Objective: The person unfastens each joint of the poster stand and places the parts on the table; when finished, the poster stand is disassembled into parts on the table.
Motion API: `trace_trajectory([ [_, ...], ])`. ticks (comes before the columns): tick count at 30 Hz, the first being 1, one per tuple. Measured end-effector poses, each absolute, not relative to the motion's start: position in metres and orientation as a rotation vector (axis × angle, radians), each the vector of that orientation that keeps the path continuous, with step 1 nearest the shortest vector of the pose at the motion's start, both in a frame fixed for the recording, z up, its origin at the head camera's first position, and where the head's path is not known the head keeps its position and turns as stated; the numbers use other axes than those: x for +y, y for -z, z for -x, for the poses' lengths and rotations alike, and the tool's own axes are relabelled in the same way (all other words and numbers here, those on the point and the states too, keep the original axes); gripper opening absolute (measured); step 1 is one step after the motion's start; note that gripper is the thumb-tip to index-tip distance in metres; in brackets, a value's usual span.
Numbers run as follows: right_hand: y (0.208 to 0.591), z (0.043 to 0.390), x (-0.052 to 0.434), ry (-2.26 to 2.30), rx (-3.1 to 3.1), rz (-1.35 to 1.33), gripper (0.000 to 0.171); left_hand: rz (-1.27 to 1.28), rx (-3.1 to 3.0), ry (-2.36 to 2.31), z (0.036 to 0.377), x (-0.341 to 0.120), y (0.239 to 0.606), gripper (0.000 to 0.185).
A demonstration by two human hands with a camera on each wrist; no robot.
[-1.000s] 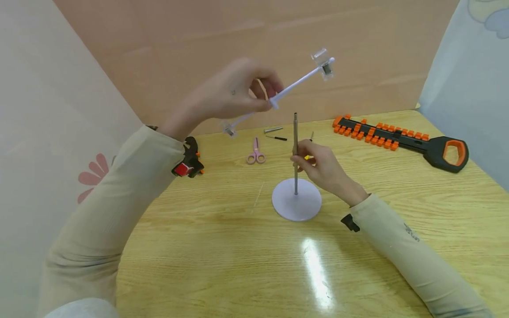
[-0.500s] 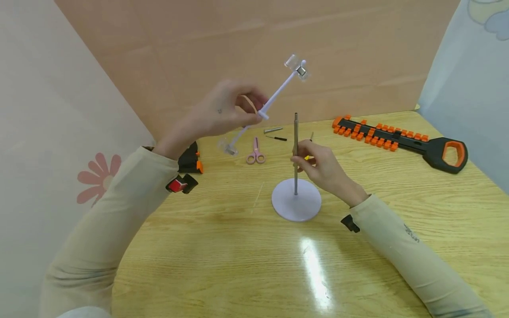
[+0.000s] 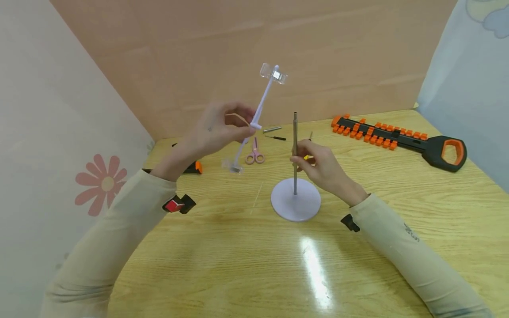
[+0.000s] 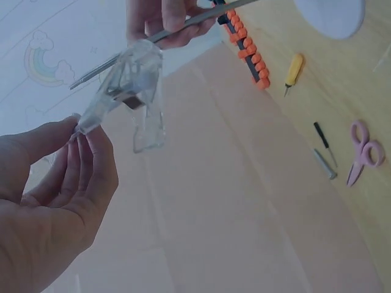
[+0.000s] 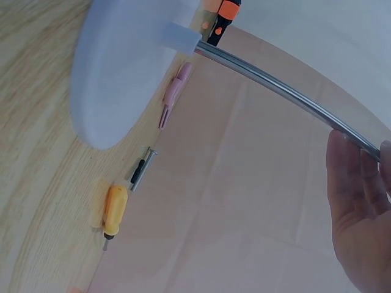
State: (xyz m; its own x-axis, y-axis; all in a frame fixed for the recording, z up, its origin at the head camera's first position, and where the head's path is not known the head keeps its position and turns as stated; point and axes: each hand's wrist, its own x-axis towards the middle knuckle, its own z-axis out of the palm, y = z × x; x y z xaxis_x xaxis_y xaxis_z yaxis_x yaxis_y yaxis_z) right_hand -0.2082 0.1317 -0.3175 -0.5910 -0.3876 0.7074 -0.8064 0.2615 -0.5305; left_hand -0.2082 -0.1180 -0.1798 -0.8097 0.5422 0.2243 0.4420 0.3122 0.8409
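Note:
My left hand pinches the middle of a thin white plastic rod with a clear clip at its upper end. A second clear clip is on its lower end. The rod hangs steeply tilted above the table, left of a metal pole. My right hand pinches this pole about midway up. The pole stands upright on a round white base, its top end bare. In the left wrist view the near clip overlaps the pole.
Pink scissors, a bolt and a small black-handled screwdriver lie behind the stand. A yellow-handled screwdriver lies behind my right hand. An orange-and-black rack is at the back right; a black-and-orange item is partly hidden by my left wrist.
My left hand has moved down and to the left, away from the pole top, and the white rod has swung steeper. My right hand stays on the pole.

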Motion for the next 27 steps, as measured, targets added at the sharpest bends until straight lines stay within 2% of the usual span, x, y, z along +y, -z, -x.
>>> trace_trajectory([
  [15,0.319,0.208,0.133,-1.3,-2.106,-1.071,0.018,-0.586,2.355,-1.686,0.206,-0.139,0.234,0.035],
  [27,0.319,0.208,0.133,-1.304,-2.124,-1.06,0.018,-0.46,2.243,-1.774,0.205,-0.146,0.268,0.037],
])
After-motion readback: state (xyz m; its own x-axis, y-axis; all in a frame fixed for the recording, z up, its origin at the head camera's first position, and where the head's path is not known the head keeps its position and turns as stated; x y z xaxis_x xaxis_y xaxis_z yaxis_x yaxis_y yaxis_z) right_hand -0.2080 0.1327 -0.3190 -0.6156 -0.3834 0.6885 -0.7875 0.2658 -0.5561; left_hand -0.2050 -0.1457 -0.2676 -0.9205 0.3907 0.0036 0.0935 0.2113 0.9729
